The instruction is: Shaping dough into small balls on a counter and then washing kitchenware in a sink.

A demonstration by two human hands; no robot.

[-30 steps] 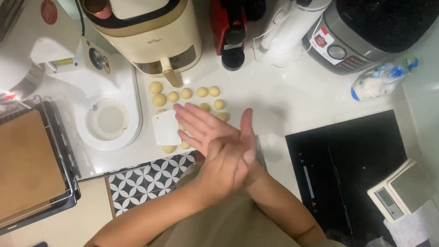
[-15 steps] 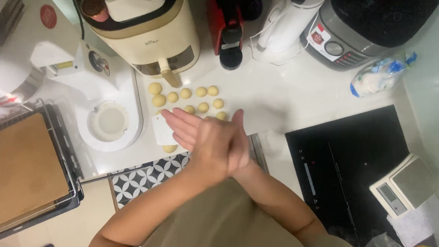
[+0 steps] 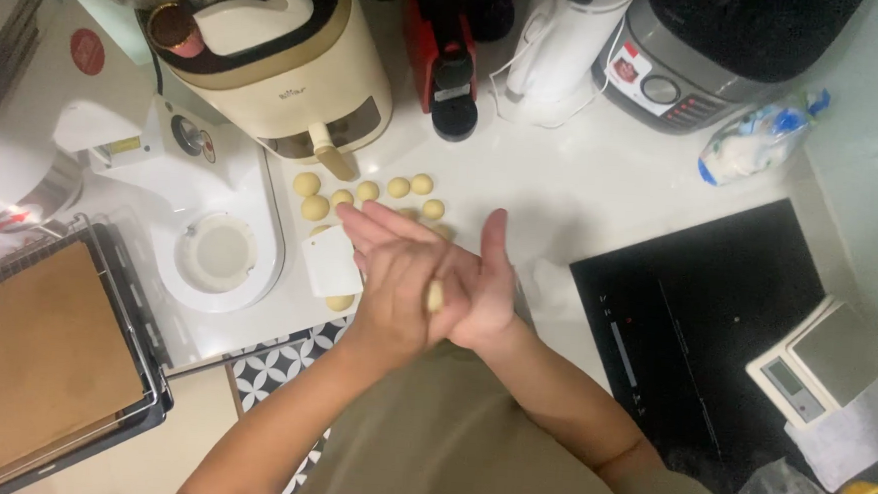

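Dough (image 3: pixel 435 296) sits pressed between left hand (image 3: pixel 397 275) and right hand (image 3: pixel 484 289) at frame centre, both palms clamped on it above the tabletop (image 3: pixel 582 194). Rolling appears underway; next, setting it among the balls (image 3: pixel 367 191) calls for parting the palms.

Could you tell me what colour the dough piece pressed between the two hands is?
Pale yellow; the dough piece shows in the head view.

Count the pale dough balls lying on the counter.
8 show clear of the hands: five in an arc below the cream appliance, two just under them, one under the white scraper. The hands may hide more.
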